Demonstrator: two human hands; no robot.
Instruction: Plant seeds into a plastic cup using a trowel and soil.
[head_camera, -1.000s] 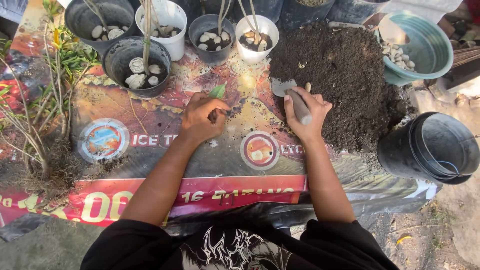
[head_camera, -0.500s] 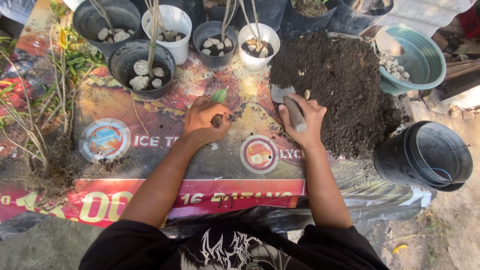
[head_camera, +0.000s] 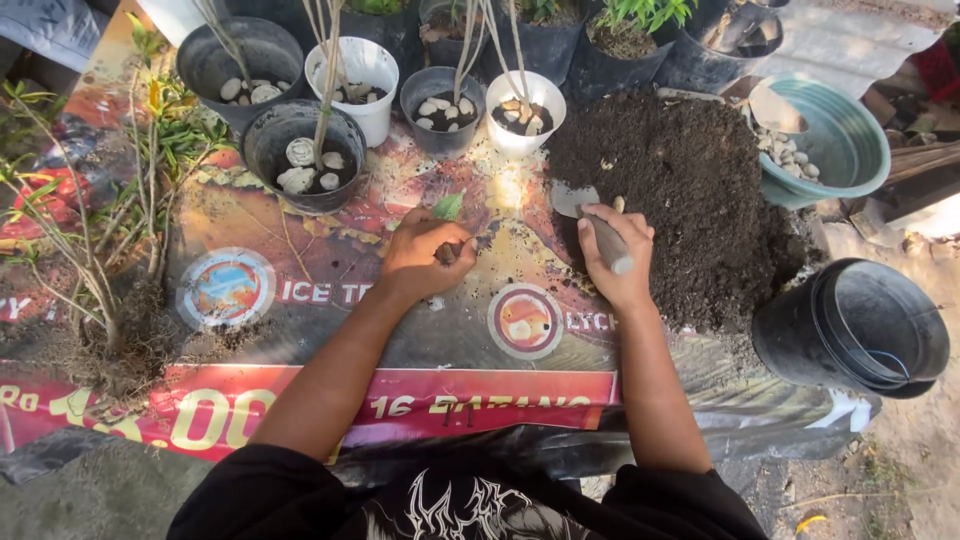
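My right hand (head_camera: 612, 252) grips the handle of a small metal trowel (head_camera: 578, 202), whose blade rests at the left edge of a large heap of dark soil (head_camera: 690, 190). My left hand (head_camera: 425, 252) is closed around a short stem with a green leaf (head_camera: 448, 206) sticking up past the fingers. Both hands lie on a printed plastic banner (head_camera: 330, 300) spread over the ground.
Several pots with stones and thin stems stand along the far side: dark pots (head_camera: 305, 155), white pots (head_camera: 352, 75). A teal basin (head_camera: 825, 140) holding stones sits right of the soil. One black pot (head_camera: 855, 325) lies at the right. Uprooted plants (head_camera: 90, 230) lie at left.
Both hands stay in nearly the same place. The trowel blade has shifted slightly toward the soil heap, and the view has drifted a little.
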